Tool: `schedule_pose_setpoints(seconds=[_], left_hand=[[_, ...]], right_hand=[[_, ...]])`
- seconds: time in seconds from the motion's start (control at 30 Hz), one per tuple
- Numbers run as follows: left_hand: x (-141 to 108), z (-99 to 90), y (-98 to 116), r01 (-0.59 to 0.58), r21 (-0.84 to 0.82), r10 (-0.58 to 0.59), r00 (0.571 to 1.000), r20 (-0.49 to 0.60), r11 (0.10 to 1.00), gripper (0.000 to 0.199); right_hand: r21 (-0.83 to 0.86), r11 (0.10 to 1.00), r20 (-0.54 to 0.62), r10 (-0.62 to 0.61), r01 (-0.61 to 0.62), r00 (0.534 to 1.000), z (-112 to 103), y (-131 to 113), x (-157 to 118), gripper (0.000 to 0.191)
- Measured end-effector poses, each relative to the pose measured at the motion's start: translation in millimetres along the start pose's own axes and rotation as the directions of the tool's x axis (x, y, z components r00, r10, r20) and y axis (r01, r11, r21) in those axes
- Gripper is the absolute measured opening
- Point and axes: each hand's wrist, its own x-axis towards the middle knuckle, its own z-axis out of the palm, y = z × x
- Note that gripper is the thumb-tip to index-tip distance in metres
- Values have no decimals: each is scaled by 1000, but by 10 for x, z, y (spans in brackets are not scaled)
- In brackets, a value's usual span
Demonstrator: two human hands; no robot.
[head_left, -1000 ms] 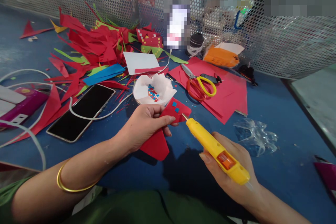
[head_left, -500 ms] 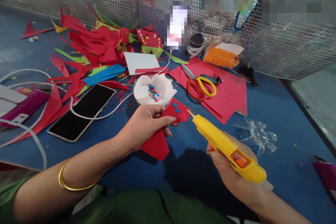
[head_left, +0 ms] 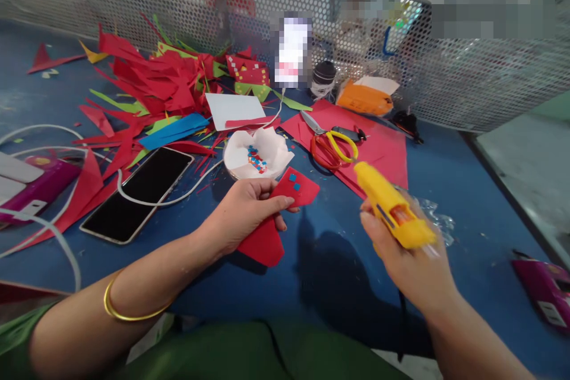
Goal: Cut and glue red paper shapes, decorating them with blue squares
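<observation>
Between its thumb and fingers, my left hand (head_left: 249, 211) pinches a folded red paper piece (head_left: 305, 188), which bears two small blue squares near its upper edge. Just behind that hand sits a white paper-lined bowl (head_left: 234, 151) holding tiny blue, red and white bits. My right hand (head_left: 409, 255) is wrapped round a yellow glue gun (head_left: 387, 199), its nozzle pointing up and left near the scissors. The scissors (head_left: 332, 139), with red and yellow handles, lie on red paper sheets (head_left: 378, 160).
A heap of red and green paper scraps (head_left: 164, 77) fills the back left. A black phone (head_left: 138, 196) lies at left with a white cable across it. Another phone (head_left: 293, 50) stands lit against the mesh panel. Crumpled clear plastic (head_left: 439, 217) is beyond my right hand.
My right hand has moved up and right with the glue gun, away from the red paper piece. My left hand keeps its hold. The view has shifted slightly.
</observation>
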Motion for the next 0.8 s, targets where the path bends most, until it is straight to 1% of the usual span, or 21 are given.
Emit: schedule_pose_setpoints(seconds=[0.07, 0.13, 0.23, 0.33, 0.4, 0.5, 0.57, 0.7, 0.8], left_hand=[[-5, -1, -8, 12, 12, -12, 1000, 9, 1000, 11], [-14, 5, -6, 20, 29, -21, 1000, 23, 999, 15], [-39, 28, 20, 19, 30, -19, 1000, 19, 999, 17], [-67, 50, 52, 7, 6, -8, 1000, 17, 1000, 15], [-75, 53, 63, 4, -6, -3, 999, 37, 1000, 14], [-66, 39, 58, -13, -15, 14, 998, 53, 1000, 10], [-53, 27, 46, -29, -18, 30, 998, 56, 999, 11], [-54, 22, 26, -32, -25, 34, 996, 84, 999, 14], [-108, 26, 47, -31, -53, 37, 993, 115, 998, 14]], right_hand=[[-196, 980, -58, 12, -23, 998, -137, 83, 80, 25], [-346, 937, -76, 23, -48, 997, -306, 217, 117, 31], [-493, 864, -123, 50, -105, 991, -537, 464, 71, 40], [-607, 777, -174, 78, -169, 982, -664, 661, -30, 41], [-664, 727, -168, 79, -172, 983, -697, 735, -81, 39], [-733, 668, -98, 77, -124, 992, -708, 789, -107, 37], [-762, 638, -60, 98, -109, 993, -703, 818, -103, 40], [-781, 615, -33, 139, -113, 990, -669, 907, -98, 49], [-772, 622, -56, 140, -132, 989, -647, 958, -116, 55]])
